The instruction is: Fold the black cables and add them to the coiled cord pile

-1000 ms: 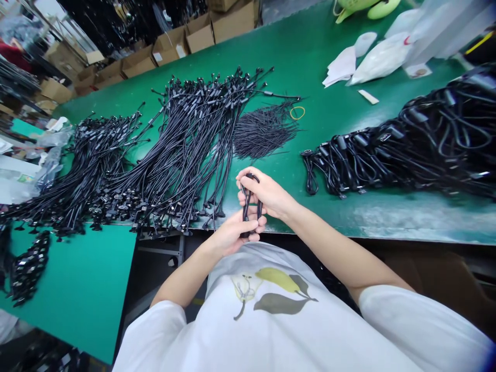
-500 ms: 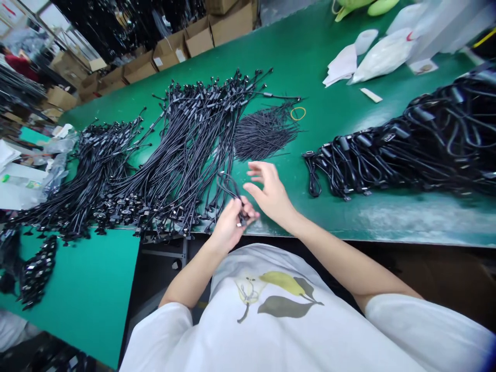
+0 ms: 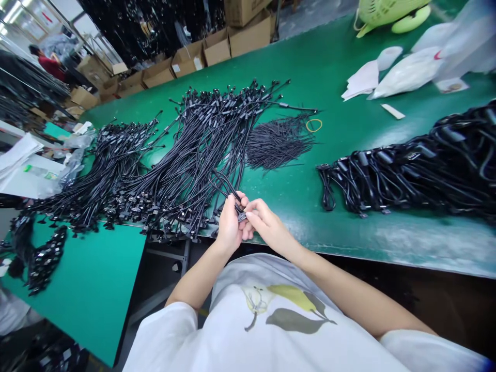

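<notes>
A looped black cable rises from my left hand, which is shut around it just above the table's front edge. Its small dark connector sits between my two hands. My right hand pinches that connector end with thumb and fingertips. Beyond my hands lies a long spread of black cables, their connector ends close to my left hand. A tuft of thin black wires and a yellow rubber band sit farther off.
A heap of bundled black cables lies on the green workbench at right. White plastic bags and paper lie beyond it. A lower teal board holds more cables at left. Cardboard boxes and a person in red are in the background.
My right hand has closed from spread fingers onto the connector end. The cable loop stays in my left hand, and my head view has shifted slightly.
</notes>
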`<state>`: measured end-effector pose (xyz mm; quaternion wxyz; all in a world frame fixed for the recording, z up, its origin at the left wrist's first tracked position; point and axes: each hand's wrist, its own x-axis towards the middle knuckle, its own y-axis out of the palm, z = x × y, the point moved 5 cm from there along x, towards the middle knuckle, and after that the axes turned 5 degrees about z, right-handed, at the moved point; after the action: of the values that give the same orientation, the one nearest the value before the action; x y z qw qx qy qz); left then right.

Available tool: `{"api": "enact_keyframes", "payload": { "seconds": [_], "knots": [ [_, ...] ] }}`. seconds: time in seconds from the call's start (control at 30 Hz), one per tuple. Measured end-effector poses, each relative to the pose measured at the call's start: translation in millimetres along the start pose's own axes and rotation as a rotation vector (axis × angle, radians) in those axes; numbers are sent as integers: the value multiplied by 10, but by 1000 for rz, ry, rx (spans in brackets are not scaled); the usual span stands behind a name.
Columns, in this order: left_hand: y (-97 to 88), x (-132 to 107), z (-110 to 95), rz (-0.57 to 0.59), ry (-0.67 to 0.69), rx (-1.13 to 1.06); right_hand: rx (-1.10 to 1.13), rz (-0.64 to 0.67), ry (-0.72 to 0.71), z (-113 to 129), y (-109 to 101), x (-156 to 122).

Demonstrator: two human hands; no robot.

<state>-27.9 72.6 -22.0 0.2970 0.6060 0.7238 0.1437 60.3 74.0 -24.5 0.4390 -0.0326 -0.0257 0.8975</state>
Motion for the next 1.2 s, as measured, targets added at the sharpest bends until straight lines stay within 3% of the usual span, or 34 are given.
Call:
{"api": "enact_keyframes", "payload": {
  "seconds": [0.1,0.17,0.27,0.33,0.4,0.47,0.57,0.63,0.8,0.93,1.0,1.07,1.2],
  "knots": [
    [-28,-12,-43,20,74,75,-114,-14,61,39,-164,-14],
    [-41,-31,-46,47,107,137,-156,-121,36,100,-367,9],
    [35,-102,63,238,-10,205,148,-261,-86,226,-614,99],
    [145,-204,186,433,-200,193,407,-93,-100,298,-572,203],
    [241,-312,253,537,-355,126,604,96,-64,365,-451,279],
    [298,-370,240,521,-406,56,726,101,-63,419,-399,324],
    [321,-395,154,454,-376,44,734,-57,-91,458,-452,338],
    [287,-395,101,437,-346,93,564,-75,-92,475,-514,317],
    [93,-341,62,502,-271,303,143,131,-58,416,-654,206],
    [9,-280,119,575,-281,484,-136,111,28,360,-794,132],
    [4,-268,117,582,-294,531,-47,167,76,363,-802,105],
    [11,-276,89,584,-303,537,222,207,114,382,-789,80],
    [23,-344,70,651,-345,463,599,142,154,399,-756,52]
  ]
}}
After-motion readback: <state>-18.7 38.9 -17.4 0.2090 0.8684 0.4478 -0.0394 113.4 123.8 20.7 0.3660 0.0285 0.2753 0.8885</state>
